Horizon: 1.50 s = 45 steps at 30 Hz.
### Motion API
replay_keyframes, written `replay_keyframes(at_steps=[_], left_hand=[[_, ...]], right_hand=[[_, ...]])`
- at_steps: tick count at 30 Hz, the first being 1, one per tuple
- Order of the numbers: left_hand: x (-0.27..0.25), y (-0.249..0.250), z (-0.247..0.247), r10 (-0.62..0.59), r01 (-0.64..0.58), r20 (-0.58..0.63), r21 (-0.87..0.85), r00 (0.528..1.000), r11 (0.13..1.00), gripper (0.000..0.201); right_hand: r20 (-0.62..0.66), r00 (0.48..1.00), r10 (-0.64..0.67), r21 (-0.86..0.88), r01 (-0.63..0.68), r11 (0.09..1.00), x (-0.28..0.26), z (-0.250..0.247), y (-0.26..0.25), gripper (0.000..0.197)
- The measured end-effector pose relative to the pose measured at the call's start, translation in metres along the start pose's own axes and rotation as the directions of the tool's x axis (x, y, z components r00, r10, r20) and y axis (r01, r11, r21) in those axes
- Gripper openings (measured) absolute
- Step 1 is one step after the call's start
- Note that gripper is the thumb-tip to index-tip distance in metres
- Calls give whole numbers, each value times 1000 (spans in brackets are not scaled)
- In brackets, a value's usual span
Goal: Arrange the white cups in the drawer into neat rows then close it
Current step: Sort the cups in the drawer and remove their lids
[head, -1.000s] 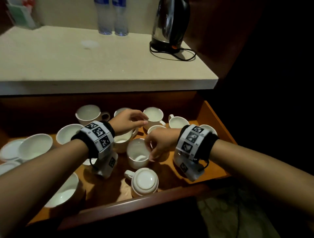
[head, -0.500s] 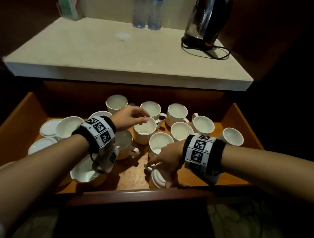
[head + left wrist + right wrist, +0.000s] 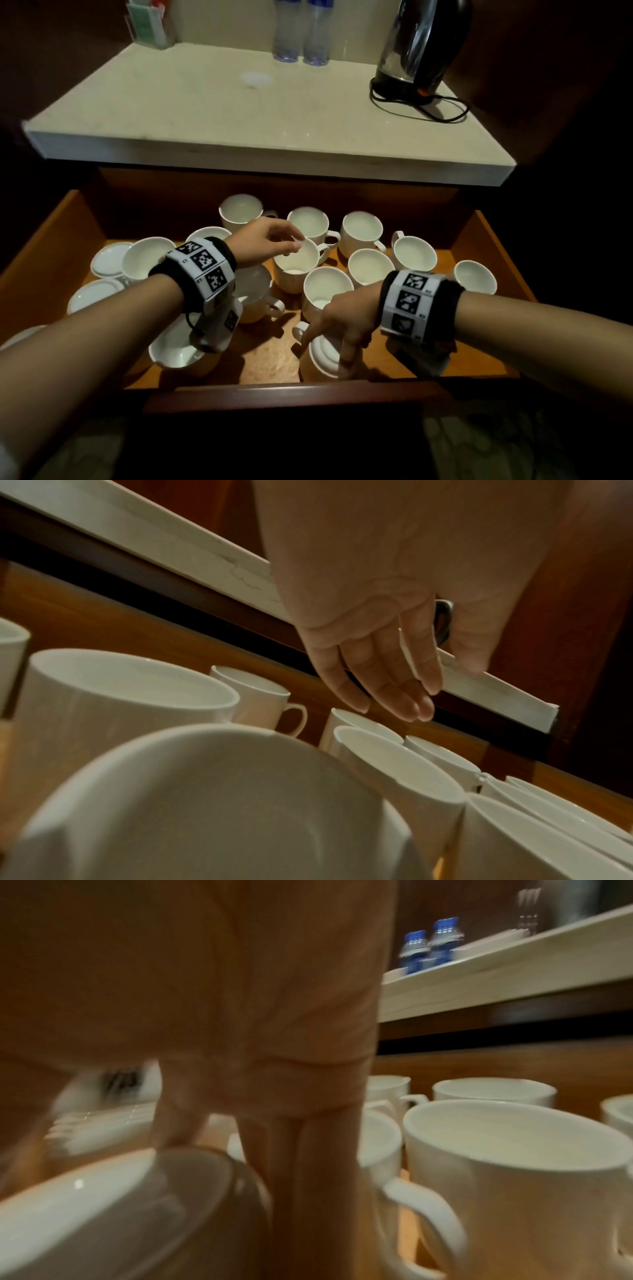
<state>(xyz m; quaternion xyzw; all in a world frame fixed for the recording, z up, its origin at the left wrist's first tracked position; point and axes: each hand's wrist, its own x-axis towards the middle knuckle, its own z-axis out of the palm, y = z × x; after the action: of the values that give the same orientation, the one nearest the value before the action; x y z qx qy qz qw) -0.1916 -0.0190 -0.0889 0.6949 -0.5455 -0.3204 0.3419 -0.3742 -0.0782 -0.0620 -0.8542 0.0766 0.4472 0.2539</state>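
Several white cups stand loosely in the open wooden drawer (image 3: 496,240). My left hand (image 3: 291,241) hovers over an upright cup (image 3: 296,265) in the middle, its fingers (image 3: 411,696) straight and holding nothing. My right hand (image 3: 325,342) reaches down at the drawer's front and grips an upside-down cup (image 3: 320,358) between thumb and fingers (image 3: 308,1177). The base of that upside-down cup (image 3: 120,1218) fills the lower left of the right wrist view. Upright cups (image 3: 362,228) line the back and right side.
Saucers (image 3: 109,258) and a tilted cup (image 3: 178,349) lie in the drawer's left part. Above is a pale counter (image 3: 267,113) with a black kettle (image 3: 421,48), its cord, two water bottles (image 3: 301,31) and a green holder (image 3: 147,24).
My right hand left the rim of a middle cup and moved toward the drawer front onto the upside-down cup. My left hand stayed over the same cup.
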Motion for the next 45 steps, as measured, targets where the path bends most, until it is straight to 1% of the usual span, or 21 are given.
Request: replay_keyframes(at_steps=[4,6,9,11,13,14,17,21,23,25,27,28,31,33,35,37,39,40,41,43,45], left_hand=[[2,1,-3,-4,4,-7,1,1000,1000,21],[3,5,-2,-5,5,0,0,1000,1000,21],[2,11,0,8,-8,31,-2,999,1000,20],[2,13,-1,5,-5,52,-1,999,1000,18],[2,15,-2,-13,13,58,5,998,1000,20],[2,16,-2,-25,25,51,7,998,1000,23],[1,20,-3,-78,79,33,-50,996,996,39],[-4,26,-4,-75,98,118,-198,990,975,48],[-5,29,-3,-95,125,140,-219,986,968,71],[-3,32,-2,-114,144,145,-218,983,965,84],[-3,34,-3,-140,167,139,-210,980,963,85],[-3,35,-4,-160,187,143,-203,977,961,86],[-2,33,-4,-195,229,160,-240,968,943,87],[0,34,-3,-196,238,160,-309,967,921,79],[2,36,-3,-207,245,142,-350,968,904,69],[4,36,-4,-196,210,75,-378,978,902,71],[7,35,-5,-160,139,-28,-364,987,921,75],[8,34,-6,-139,110,-63,-336,988,936,77],[9,34,-7,-114,83,-83,-305,990,949,77],[8,37,-8,-57,37,-76,-241,995,970,83],[9,39,-9,-7,-3,-49,-205,999,979,96]], right_hand=[[-17,1000,25,289,-19,957,-18,-14,9,67],[-47,998,30,362,-11,932,-23,-19,14,62],[-17,998,-65,406,67,911,-28,-28,22,60],[-67,994,-86,466,108,878,-35,-38,25,55],[-145,981,-126,529,184,828,-43,-47,32,51],[-179,974,-136,567,215,796,-49,-51,35,51],[-290,953,-93,666,270,696,-61,-61,50,51],[-422,904,-70,738,388,553,-64,-64,63,58],[-455,888,-68,760,427,490,-61,-64,66,55],[-459,886,-68,783,439,440,-58,-63,68,65],[-466,883,-50,789,440,429,-53,-61,71,78],[-472,880,-43,789,444,426,-51,-60,71,81],[-486,872,-57,797,469,382,-48,-57,71,77],[-488,869,-82,811,486,326,-47,-55,71,75],[-484,868,-111,819,494,292,-47,-55,73,80],[-502,860,-93,802,503,323,-46,-55,76,76],[-550,835,-10,750,500,432,-46,-56,73,60],[-594,803,52,718,500,484,-45,-58,72,50],[-649,750,123,686,508,521,-44,-60,69,41],[-750,610,256,617,506,602,-43,-66,66,27],[-807,494,323,545,412,730,-42,-70,61,27]])
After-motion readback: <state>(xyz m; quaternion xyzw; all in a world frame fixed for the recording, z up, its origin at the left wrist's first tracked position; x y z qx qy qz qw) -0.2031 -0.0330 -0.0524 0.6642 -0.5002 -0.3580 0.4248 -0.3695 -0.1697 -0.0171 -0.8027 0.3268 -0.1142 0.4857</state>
